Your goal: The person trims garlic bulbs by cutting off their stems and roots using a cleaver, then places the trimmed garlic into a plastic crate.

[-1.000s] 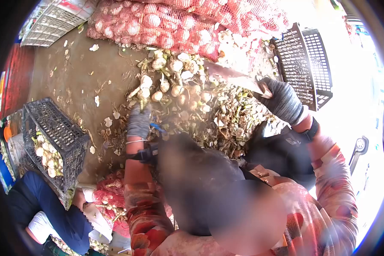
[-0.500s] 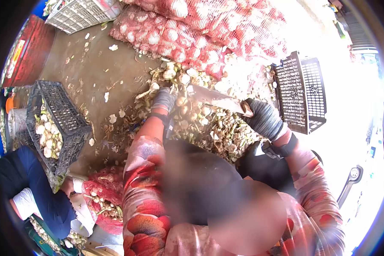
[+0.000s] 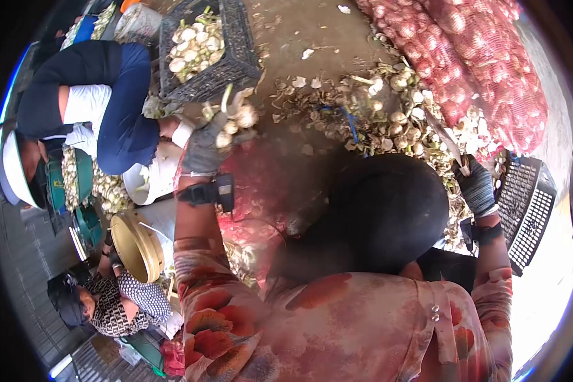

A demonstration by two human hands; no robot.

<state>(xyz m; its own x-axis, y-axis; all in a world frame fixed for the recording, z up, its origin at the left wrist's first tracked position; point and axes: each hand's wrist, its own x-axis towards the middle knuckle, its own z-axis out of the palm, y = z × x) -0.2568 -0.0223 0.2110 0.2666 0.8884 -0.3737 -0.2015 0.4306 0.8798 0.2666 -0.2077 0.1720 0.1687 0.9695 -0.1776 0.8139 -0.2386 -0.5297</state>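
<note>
My left hand (image 3: 204, 148), in a grey glove, is closed around several garlic bulbs (image 3: 245, 116), one with a stem sticking up. It is raised beside a red mesh bag (image 3: 251, 178) that holds more garlic lower down. On the right, my gloved right hand (image 3: 477, 188) grips a broad-bladed knife (image 3: 444, 135) by its handle. The blade points up and left over a garlic pile (image 3: 398, 118) of bulbs, stems and loose skins on the floor.
Full red mesh sacks (image 3: 452, 57) lie beyond the pile. A black plastic crate (image 3: 528, 207) stands right of my right hand. Another black crate (image 3: 242, 57) with garlic is at upper left. Two people work at left, near a yellowish bucket (image 3: 134, 248) and a white bucket (image 3: 153, 175).
The view has swung left. My left hand has gone from the garlic pile to beside the red mesh bag, carrying bulbs. The knife is still in my right hand, now lower in view.
</note>
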